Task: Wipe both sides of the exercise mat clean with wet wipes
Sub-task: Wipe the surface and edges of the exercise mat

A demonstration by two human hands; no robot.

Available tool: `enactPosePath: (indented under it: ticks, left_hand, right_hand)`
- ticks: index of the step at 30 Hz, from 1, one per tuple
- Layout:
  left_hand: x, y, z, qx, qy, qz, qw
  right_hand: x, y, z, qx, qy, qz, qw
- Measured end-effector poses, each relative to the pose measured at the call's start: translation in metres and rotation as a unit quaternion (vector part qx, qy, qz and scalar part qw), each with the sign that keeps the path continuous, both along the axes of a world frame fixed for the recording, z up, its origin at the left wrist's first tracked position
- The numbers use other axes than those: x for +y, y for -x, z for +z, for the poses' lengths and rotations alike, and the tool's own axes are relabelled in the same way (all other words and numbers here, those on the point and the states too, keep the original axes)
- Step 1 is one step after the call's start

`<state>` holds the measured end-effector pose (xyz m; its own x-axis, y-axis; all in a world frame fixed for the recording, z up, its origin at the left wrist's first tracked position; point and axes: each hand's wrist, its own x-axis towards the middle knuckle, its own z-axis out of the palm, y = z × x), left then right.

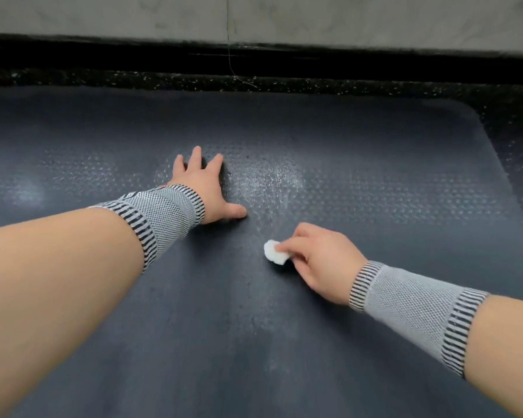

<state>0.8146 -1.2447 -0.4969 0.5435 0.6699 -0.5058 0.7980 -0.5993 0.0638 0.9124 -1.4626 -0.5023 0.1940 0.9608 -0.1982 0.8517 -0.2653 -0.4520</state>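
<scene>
A dark blue-grey exercise mat point(375, 164) with a dotted texture lies flat and fills most of the view. My left hand point(206, 188) presses flat on the mat near its middle, fingers spread. My right hand point(317, 260) pinches a small bunched white wet wipe point(274, 251) and holds it against the mat, nearer to me and to the right of the left hand. A damp, shiny patch point(269, 179) glistens on the mat between and beyond the two hands.
Black speckled rubber floor point(507, 122) borders the mat at the far side and the right. Beyond it a black skirting point(103, 58) runs along a grey wall point(344, 19). The mat's rounded far right corner point(468, 110) is in view.
</scene>
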Motion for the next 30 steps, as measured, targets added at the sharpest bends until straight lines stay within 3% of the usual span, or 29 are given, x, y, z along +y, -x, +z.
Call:
enactPosePath:
  ticks: [3,6,9,14,16,18,20,22,24,28,30]
  left_hand:
    - [0.006,-0.010,0.001,0.029,0.008,-0.003,1.000]
    - [0.004,-0.016,0.000,0.059,0.016,-0.008,0.998]
    - [0.005,-0.018,0.000,0.088,0.018,-0.021,0.996]
    - [0.000,-0.018,0.001,0.114,0.002,-0.048,0.992]
    - [-0.001,-0.019,0.002,0.118,0.003,-0.047,0.992]
    - [-0.001,-0.020,0.004,0.119,0.011,-0.045,0.992]
    - [-0.001,-0.019,0.005,0.121,0.020,-0.042,0.992]
    - [-0.002,-0.019,0.007,0.122,0.031,-0.035,0.991]
    - [-0.002,-0.020,0.009,0.123,0.038,-0.034,0.991]
    - [-0.001,-0.020,0.007,0.113,0.058,-0.022,0.992]
    - [0.001,-0.019,0.005,0.103,0.071,-0.009,0.992]
  right_hand:
    - [0.028,-0.040,-0.002,-0.043,-0.047,-0.124,0.990]
    - [0.058,-0.078,-0.007,-0.104,0.009,-0.266,0.958]
    - [0.062,-0.065,-0.010,-0.107,0.039,-0.232,0.966]
    - [0.032,-0.029,0.000,0.004,0.026,0.005,1.000]
    - [0.048,-0.052,0.002,-0.006,-0.002,-0.040,0.999]
    - [0.076,-0.084,0.000,-0.063,-0.028,-0.148,0.987]
    - [0.101,-0.111,-0.001,-0.108,-0.004,-0.245,0.963]
    - [0.113,-0.116,-0.002,-0.127,0.038,-0.276,0.952]
    - [0.109,-0.097,-0.004,-0.114,0.034,-0.223,0.968]
    - [0.071,-0.054,-0.004,-0.010,0.004,0.008,1.000]
    - [0.074,-0.069,-0.002,0.004,-0.011,0.002,1.000]
